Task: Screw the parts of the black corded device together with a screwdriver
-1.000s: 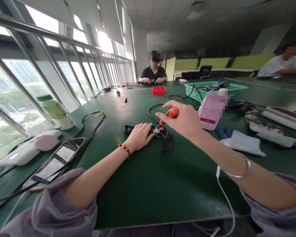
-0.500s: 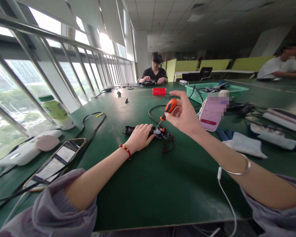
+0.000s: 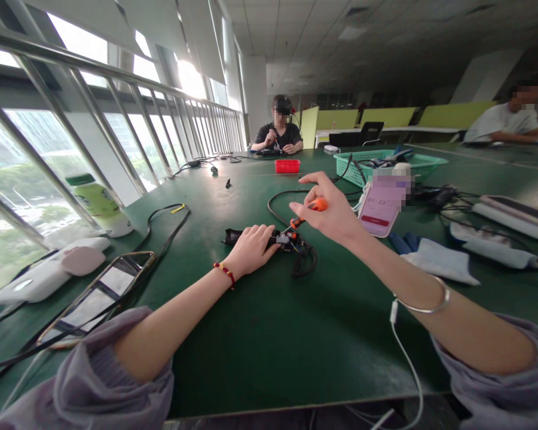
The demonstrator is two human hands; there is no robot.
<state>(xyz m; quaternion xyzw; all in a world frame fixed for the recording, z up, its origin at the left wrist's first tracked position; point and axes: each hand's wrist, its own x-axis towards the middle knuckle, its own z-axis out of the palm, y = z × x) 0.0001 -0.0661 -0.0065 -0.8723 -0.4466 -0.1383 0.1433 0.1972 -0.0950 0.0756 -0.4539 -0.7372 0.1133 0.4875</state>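
On the green table lies a black device (image 3: 287, 240) with wires and small parts showing at its right end and a black cable curling beside it. My left hand (image 3: 251, 248) is wrapped over its middle and holds it against the tabletop. My right hand (image 3: 329, 209), up and to the right, holds an orange and black screwdriver (image 3: 317, 205). The handle lies partly hidden behind the fingers, and the metal shaft slants down-left to the device's exposed end. The index finger is stretched out, away from the handle.
A red tray (image 3: 287, 166) and a green basket (image 3: 352, 171) stand farther back. Right are an upright phone (image 3: 379, 209) and cloth gloves (image 3: 442, 261). Left are a bottle (image 3: 99, 204), a phone (image 3: 96, 298) and straps. Across the table (image 3: 233, 334) a person (image 3: 280, 132) works.
The screwdriver has tilted lower toward the right, and my right hand has turned, its fingers shifted around the handle. My left hand stays on the device. The person opposite has raised one hand.
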